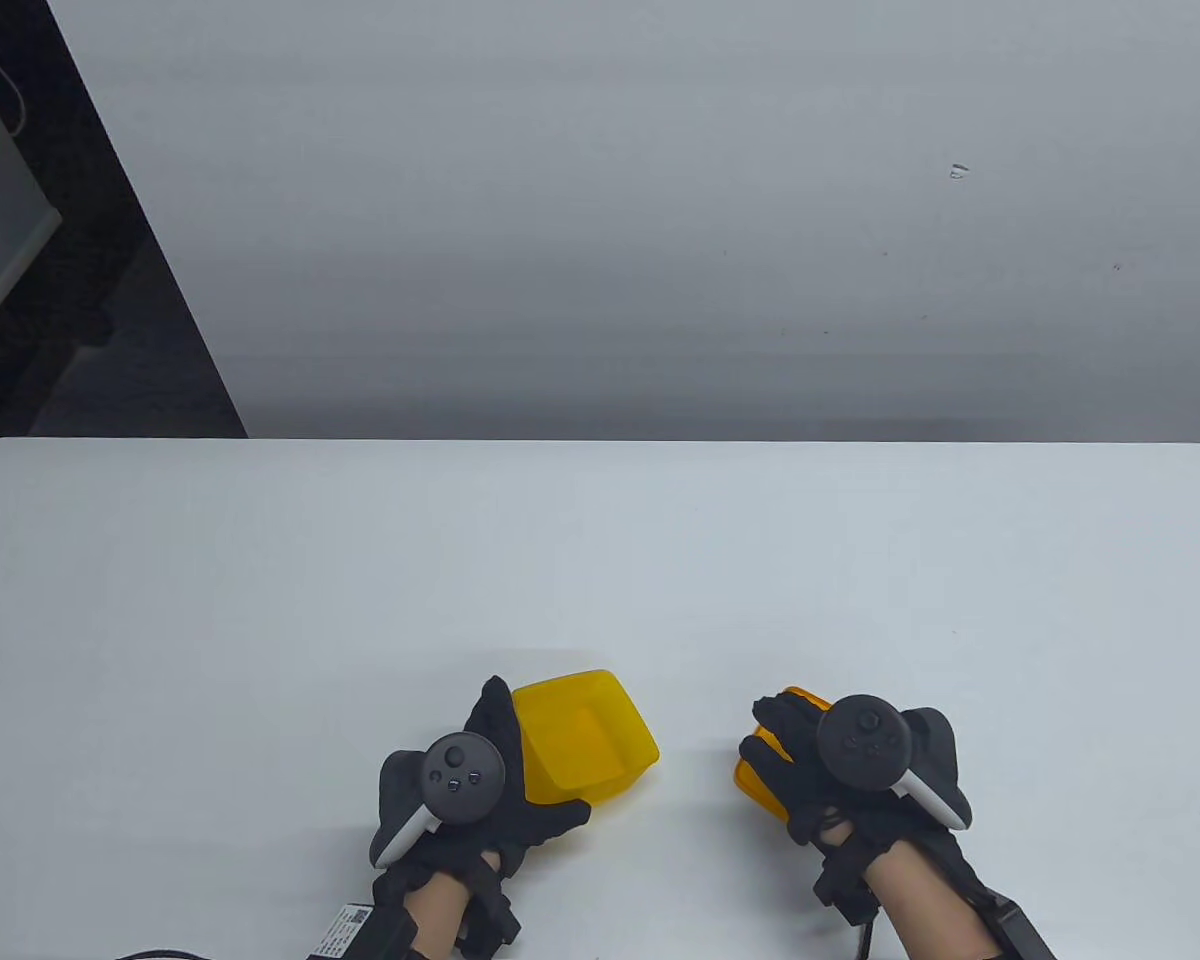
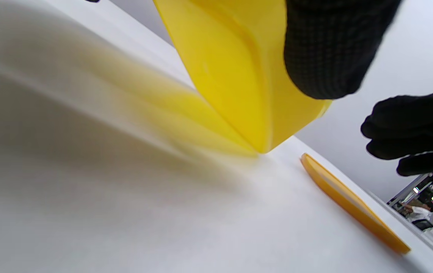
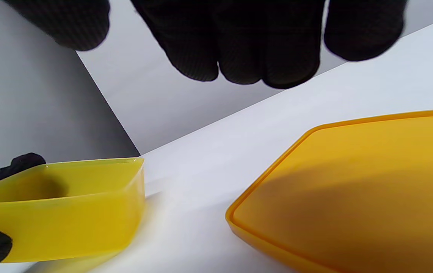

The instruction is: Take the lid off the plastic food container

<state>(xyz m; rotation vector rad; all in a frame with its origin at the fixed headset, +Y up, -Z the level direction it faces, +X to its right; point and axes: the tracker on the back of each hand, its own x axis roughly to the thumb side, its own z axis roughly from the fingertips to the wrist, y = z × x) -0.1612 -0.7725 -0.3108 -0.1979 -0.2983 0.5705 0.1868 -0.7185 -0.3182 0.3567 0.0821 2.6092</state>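
Note:
The yellow container (image 1: 585, 740) stands open, with no lid on it, near the table's front edge. My left hand (image 1: 485, 765) grips its left wall; fingers (image 3: 19, 165) curl over the rim. In the left wrist view the container (image 2: 231, 76) is tilted, one lower corner on the table. The orange lid (image 1: 757, 775) lies flat on the table to the right, apart from the container. It also shows in the left wrist view (image 2: 353, 204) and the right wrist view (image 3: 353, 197). My right hand (image 1: 790, 755) hovers over the lid, fingers (image 3: 239, 41) spread and holding nothing.
The white table (image 1: 600, 580) stretches bare behind and to both sides of the hands. Its far edge meets a grey wall. A cable and a labelled strap sit at my left wrist by the front edge.

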